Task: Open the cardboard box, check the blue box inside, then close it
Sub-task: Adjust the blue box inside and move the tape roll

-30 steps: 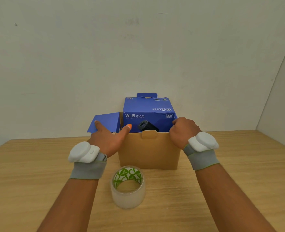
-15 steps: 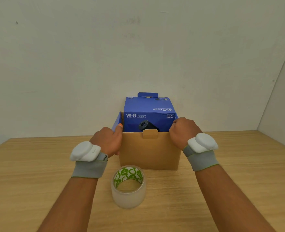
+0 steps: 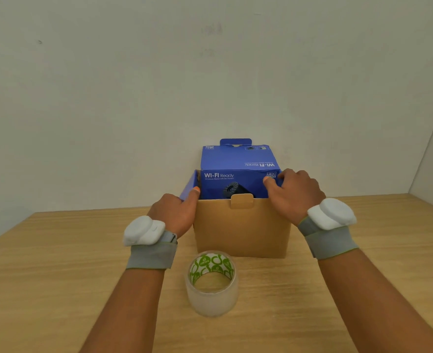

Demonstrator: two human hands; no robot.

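Observation:
A brown cardboard box (image 3: 240, 228) stands open on the wooden table (image 3: 57, 276). A blue "WI-FI Ready" box (image 3: 233, 171) rises out of its top, with a blue panel and hang tab upright at the back. My left hand (image 3: 174, 212) grips the box's left side, thumb pressing the blue left flap (image 3: 188, 183) nearly upright. My right hand (image 3: 295, 192) curls over the top right corner, thumb against the blue face; the right flap is hidden under its fingers. A brown tuck tab (image 3: 242, 201) sticks up on the front wall.
A roll of clear tape (image 3: 211, 284) with a green-and-white core stands on the table just in front of the box, between my forearms. A plain wall rises close behind the box, with a side wall at the right.
The blue left flap, spread outward a second ago, has been swung up and inward by my left hand. My right hand has shifted slightly up and inward over the right corner.

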